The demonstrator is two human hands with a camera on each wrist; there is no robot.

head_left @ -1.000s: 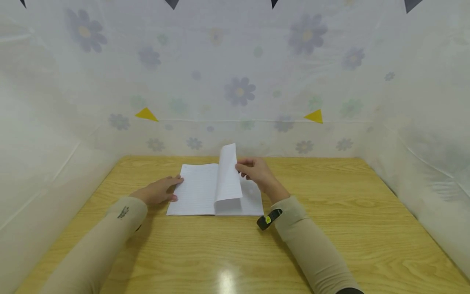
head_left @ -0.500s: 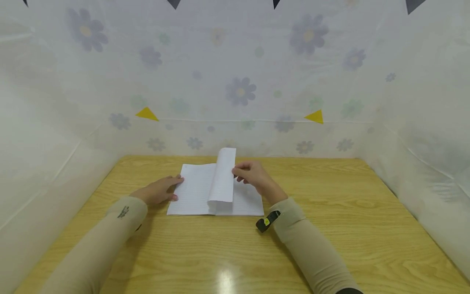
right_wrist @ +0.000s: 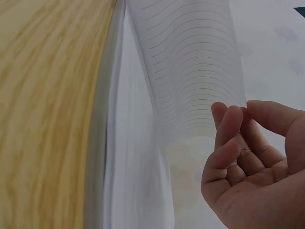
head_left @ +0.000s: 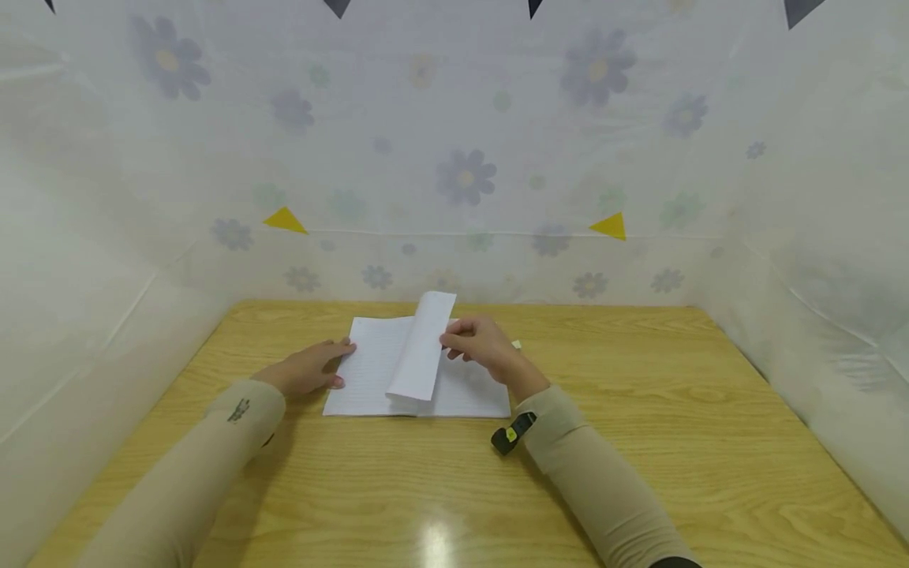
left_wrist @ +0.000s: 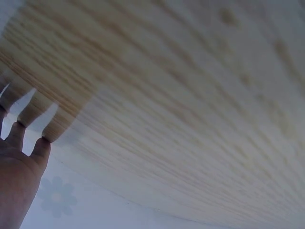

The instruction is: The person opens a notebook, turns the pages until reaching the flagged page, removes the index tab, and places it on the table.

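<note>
Notebook (head_left: 415,371): it is lying open on the table (head_left: 639,442), in the middle, toward the far edge.
Page (head_left: 419,347): one lined sheet is standing up over the spine and is leaning to the left, curved.
Right hand (head_left: 483,345): it is pinching the free edge of the page between thumb and fingers (right_wrist: 228,125); the other fingers are curled in.
Left hand (head_left: 308,367): it is lying flat, fingers straight, and its fingertips are pressing the left edge of the notebook.
Doing it well: I think the right hand is better keeping only a light pinch and carrying the page in an arc to the left, so the paper is not creasing near the spine. The left hand should be holding the notebook down, but its fingers are near the place where the page is landing, so they may need to give room.
Difference from earlier: the page is now tipping more to the left and lower; a second ago it was standing nearly upright. The right hand is moving left with it. The left hand is staying in the same place.
</note>
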